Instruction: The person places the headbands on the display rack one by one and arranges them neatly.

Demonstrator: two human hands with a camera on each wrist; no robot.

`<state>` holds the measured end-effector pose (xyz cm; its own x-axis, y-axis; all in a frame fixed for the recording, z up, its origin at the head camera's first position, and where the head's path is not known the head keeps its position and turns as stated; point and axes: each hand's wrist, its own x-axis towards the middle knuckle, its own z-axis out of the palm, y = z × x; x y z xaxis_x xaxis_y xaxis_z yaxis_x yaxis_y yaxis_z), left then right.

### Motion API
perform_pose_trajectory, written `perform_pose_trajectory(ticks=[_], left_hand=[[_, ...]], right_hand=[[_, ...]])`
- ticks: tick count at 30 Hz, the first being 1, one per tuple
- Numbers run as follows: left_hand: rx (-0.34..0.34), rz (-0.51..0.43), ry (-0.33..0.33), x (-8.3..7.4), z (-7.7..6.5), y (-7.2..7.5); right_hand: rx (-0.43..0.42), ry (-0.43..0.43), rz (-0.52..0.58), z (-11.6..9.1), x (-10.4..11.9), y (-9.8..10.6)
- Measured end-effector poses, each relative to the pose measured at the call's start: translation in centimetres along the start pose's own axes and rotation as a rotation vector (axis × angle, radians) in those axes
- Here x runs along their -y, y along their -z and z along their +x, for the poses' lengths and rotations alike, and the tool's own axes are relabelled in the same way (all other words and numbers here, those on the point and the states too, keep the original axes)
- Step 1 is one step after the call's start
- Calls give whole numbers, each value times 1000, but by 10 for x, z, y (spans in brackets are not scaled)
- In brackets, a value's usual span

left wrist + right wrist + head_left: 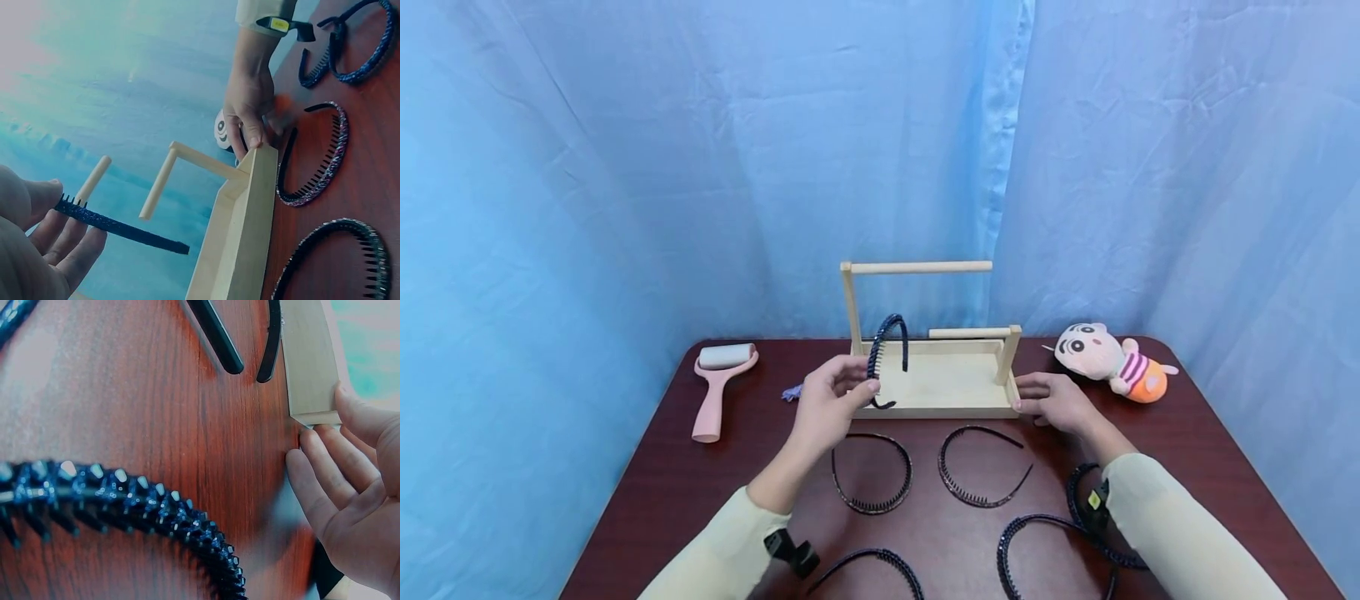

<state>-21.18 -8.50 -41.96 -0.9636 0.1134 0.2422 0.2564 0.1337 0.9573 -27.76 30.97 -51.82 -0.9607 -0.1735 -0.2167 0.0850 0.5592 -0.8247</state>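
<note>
My left hand [835,400] pinches a dark blue glittery headband [877,354] between thumb and fingers. It holds the headband raised at the left part of a pale wooden rack [936,412], with the toothed inner side showing. The rack has a shallow tray base, a tall bar at left and a lower bar [970,333] at right. At the rack's right end my right hand [1056,402] grips the corner, thumb [359,415] on the wood and fingers at the end. In the left wrist view the held headband [125,230] points toward the rack.
Several headbands lie on the dark red table, among them one at left [872,508], one at centre [973,500] and one near the front [1003,554]. A pink lint roller [711,408] lies far left. A plush doll [1105,358] lies right of the rack. Blue curtains [775,167] hang behind.
</note>
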Motion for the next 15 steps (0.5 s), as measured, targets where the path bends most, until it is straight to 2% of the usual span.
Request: perform_pose_trajectory(ticks=[9, 15], left_hand=[[-76, 16, 43, 7, 35, -34], [-58, 13, 66, 15, 55, -65]], right_hand=[[-5, -7, -9, 1, -3, 0], [-9, -6, -3, 1, 0, 0]])
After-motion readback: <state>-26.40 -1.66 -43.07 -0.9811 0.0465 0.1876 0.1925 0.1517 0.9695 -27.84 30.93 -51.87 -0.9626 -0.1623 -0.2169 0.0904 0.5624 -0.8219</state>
